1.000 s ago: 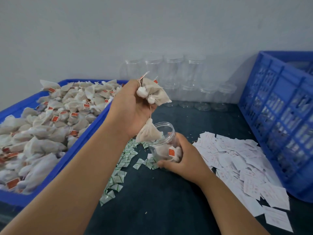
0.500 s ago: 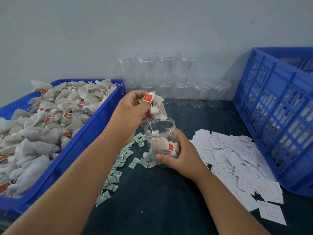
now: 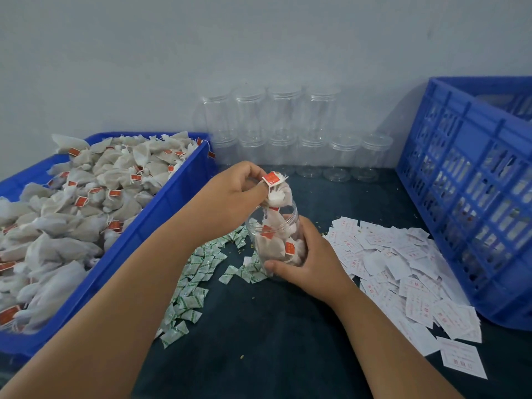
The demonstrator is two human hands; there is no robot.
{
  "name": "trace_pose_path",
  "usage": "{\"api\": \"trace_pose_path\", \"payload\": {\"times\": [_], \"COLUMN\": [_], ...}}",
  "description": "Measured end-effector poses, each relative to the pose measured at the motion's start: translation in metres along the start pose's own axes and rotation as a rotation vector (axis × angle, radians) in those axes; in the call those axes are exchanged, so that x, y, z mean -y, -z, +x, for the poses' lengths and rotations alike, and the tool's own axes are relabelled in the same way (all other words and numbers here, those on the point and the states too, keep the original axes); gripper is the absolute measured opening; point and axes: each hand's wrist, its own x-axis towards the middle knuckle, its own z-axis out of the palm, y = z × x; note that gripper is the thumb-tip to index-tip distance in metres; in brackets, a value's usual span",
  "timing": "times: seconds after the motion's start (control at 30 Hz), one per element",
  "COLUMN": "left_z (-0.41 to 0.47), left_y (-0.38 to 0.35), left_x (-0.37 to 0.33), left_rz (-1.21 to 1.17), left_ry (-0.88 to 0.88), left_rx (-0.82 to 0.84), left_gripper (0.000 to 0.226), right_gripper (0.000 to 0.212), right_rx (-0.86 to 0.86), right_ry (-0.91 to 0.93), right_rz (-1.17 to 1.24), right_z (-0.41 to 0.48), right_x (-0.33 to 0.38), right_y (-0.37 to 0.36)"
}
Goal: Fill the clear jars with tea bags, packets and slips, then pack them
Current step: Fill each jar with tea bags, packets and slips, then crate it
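Observation:
A clear jar (image 3: 259, 226) stands on the dark table at the centre, with several white tea bags with red tags inside. My right hand (image 3: 311, 260) grips its lower right side. Just above the jar's mouth my left hand (image 3: 230, 194) pinches a tea bag (image 3: 277, 194) with a red tag, its lower end at the opening. A blue bin (image 3: 161, 214) on the left is heaped with tea bags (image 3: 72, 211). Small green-printed packets (image 3: 195, 277) lie left of the jar, white paper slips (image 3: 403, 266) to its right.
Several clear lidded jars (image 3: 288, 131) are stacked in two rows against the wall at the back. A tall blue slatted crate (image 3: 472, 197) stands at the right edge, close to the slips. Dark table surface (image 3: 273, 341) lies in front of the jar.
My left hand came down from above the jar to its mouth, and the tea bags it held have gone into the jar, all but the last. The right hand stayed on the jar.

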Motion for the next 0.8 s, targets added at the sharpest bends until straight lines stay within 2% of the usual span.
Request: {"api": "trace_pose_path", "payload": {"times": [0.13,0.27,0.33,0.43,0.5,0.57,0.67,0.7,0.8], "left_z": [0.002,-0.001,-0.003,-0.004,-0.006,-0.009,-0.013,-0.015,-0.021], "left_y": [0.002,0.001,0.001,0.003,0.000,-0.006,-0.006,-0.006,-0.018], "left_x": [-0.005,-0.003,-0.001,-0.002,-0.004,-0.007,-0.012,-0.014,-0.015], "left_rz": [0.029,0.115,0.188,0.160,0.327,0.563,0.564,0.609,0.737], "left_ry": [0.004,-0.009,-0.055,-0.067,-0.037,-0.045,-0.102,-0.131,-0.110], "left_rx": [-0.150,-0.135,-0.185,-0.261,-0.113,0.013,-0.116,-0.104,0.159], "left_gripper": [0.011,0.013,0.014,0.014,0.024,0.024,0.033,0.041,0.055], "right_gripper": [0.074,0.075,0.076,0.075,0.072,0.070,0.071,0.072,0.071], "right_rx": [-0.007,-0.018,-0.026,-0.030,-0.028,-0.017,-0.012,-0.017,-0.018], "right_ry": [0.010,0.014,0.016,0.021,0.021,0.017,0.018,0.018,-0.001], "right_rz": [-0.005,-0.012,-0.003,0.020,0.029,0.013,0.000,0.008,0.027], "right_z": [0.000,0.000,0.000,0.000,0.000,-0.001,-0.001,-0.001,-0.001], "right_x": [0.003,0.004,0.004,0.004,0.004,0.004,0.005,0.004,0.001], "right_y": [0.000,0.002,0.002,0.001,0.001,0.001,0.001,0.001,0.001]}}
